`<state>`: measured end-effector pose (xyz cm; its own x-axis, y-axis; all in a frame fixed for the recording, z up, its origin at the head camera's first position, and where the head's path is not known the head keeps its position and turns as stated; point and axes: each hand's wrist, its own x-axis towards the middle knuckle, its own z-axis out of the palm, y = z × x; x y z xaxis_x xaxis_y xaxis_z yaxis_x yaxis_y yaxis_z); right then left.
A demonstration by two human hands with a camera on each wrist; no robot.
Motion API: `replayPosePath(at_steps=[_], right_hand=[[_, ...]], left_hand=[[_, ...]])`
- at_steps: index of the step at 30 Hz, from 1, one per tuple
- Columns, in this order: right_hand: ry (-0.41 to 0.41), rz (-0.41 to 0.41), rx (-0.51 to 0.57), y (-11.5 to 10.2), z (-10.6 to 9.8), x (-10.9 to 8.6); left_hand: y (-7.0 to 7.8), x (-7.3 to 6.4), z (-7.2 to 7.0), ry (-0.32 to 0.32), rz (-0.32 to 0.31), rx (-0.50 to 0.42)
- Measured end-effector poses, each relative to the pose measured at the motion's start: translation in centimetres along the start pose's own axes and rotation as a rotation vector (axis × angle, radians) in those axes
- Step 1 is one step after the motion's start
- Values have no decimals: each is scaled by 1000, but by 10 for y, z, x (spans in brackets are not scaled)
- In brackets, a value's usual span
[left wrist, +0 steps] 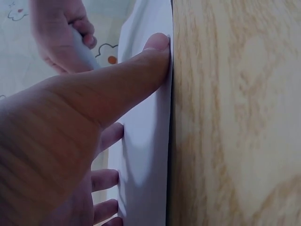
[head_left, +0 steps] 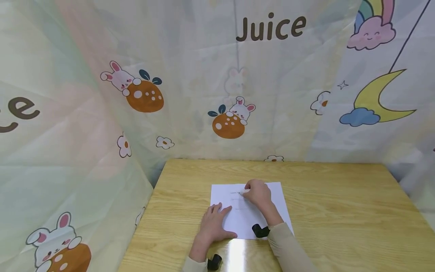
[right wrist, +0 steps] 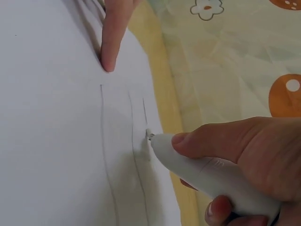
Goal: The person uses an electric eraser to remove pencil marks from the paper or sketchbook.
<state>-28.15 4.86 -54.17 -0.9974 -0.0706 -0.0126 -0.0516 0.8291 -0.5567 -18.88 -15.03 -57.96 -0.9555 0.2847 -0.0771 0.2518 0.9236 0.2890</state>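
Note:
A white sheet of paper point(head_left: 244, 223) lies on the table, with three thin pencil lines point(right wrist: 133, 136) drawn across it. My right hand point(head_left: 259, 194) grips a white electric eraser point(right wrist: 202, 172) with a thick, tapered body. Its small pale tip is right at the shortest line, which looks broken and smudged there. Spread out over the paper's near left part, my left hand point(head_left: 214, 223) presses the sheet with its fingertips. In the left wrist view, the left thumb point(left wrist: 134, 70) rests near the paper's edge.
The wood-grain table point(head_left: 340, 211) extends widely to both sides of the sheet. Behind it and on the left hangs a printed cloth point(head_left: 190, 94) with rabbits and oranges. A black wrist mount point(head_left: 261, 231) overlaps the paper's near edge in the head view.

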Motion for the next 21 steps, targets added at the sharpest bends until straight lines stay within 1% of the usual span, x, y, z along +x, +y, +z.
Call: replayPosePath(at_steps=[3, 6, 11, 14, 17, 21], right_hand=[[-6, 13, 0, 2, 0, -1], [-8, 4, -3, 4, -1, 0], [-8, 5, -10, 4, 1, -1], [-12, 10, -6, 3, 1, -1], [-11, -2, 0, 1, 1, 0], [-11, -5, -1, 2, 1, -3]], left_hand=[[1, 1, 0, 10, 6, 1], [2, 2, 1, 14, 11, 8], [0, 2, 6, 14, 17, 12], [-1, 2, 5, 29, 20, 15], [0, 2, 3, 33, 18, 21], [0, 2, 2, 17, 9, 18]])
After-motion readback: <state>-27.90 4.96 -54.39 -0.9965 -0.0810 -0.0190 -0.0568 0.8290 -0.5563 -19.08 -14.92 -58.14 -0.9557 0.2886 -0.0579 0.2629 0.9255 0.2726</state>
